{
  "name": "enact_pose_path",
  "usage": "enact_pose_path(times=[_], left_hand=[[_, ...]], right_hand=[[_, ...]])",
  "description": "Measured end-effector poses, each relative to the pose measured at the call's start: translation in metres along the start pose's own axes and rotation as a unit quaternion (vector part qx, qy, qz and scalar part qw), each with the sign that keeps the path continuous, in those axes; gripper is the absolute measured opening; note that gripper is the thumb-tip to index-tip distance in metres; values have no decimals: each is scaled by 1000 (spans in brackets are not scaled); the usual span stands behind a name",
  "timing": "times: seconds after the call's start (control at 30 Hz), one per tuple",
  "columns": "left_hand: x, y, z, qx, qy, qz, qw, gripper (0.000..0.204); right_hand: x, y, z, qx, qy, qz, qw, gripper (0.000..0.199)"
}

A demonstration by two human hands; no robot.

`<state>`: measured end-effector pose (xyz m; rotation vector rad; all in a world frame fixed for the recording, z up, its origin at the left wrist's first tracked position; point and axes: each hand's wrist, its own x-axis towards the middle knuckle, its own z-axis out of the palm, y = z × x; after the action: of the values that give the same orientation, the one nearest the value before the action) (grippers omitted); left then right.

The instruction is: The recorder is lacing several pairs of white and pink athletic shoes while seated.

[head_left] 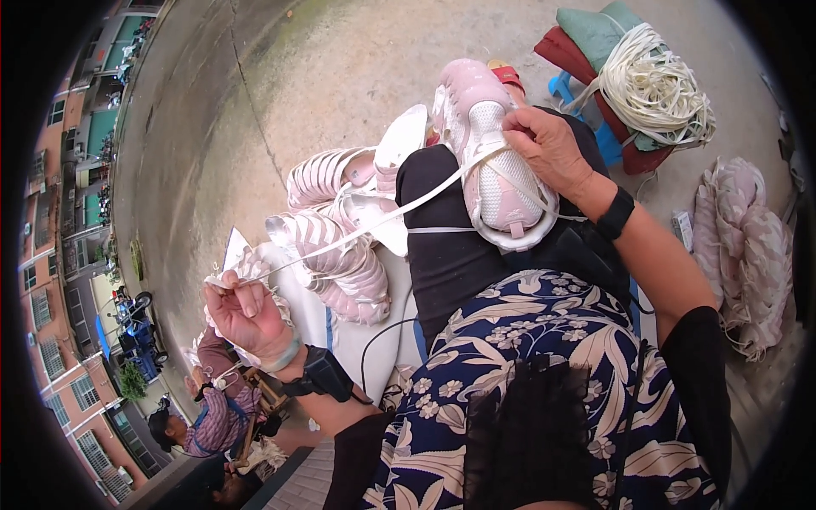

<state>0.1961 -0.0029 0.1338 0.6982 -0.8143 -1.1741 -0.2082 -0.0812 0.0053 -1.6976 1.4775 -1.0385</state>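
Note:
A pink and white shoe upper (510,200) lies across my lap, its heel toward me and its white mesh tongue (488,117) showing. From its lacing a flat white shoelace (399,209) stretches taut to the left. Out at that side my left hand (252,319) is closed, thumb and forefinger pinching the lace's far part. My right hand (548,151) rests over the upper's right edge with fingertips closed at the lace beside the tongue. Its palm side is hidden. A second stretch of lace (520,184) crosses the upper's opening.
More pink and white uppers (336,263) are piled on a white sack (353,348) at left. A lace bundle (659,85) lies on red and green cloth over a blue stool (608,143). Bundled uppers (739,238) stand far right. Another person (217,421) sits lower left.

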Motion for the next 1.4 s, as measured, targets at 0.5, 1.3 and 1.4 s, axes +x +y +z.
enact_pose_path(times=[0.5,1.3,1.4], left_hand=[[-3,-34,-1,-20,68,-100,992,36],[-16,-66,15,82,183,-201,959,20],[-19,-79,29,100,163,-223,956,13]], right_hand=[[-5,3,-3,-14,10,-48,999,12],[4,3,-26,306,-193,198,911,16],[-2,2,-23,269,-185,162,931,15]])
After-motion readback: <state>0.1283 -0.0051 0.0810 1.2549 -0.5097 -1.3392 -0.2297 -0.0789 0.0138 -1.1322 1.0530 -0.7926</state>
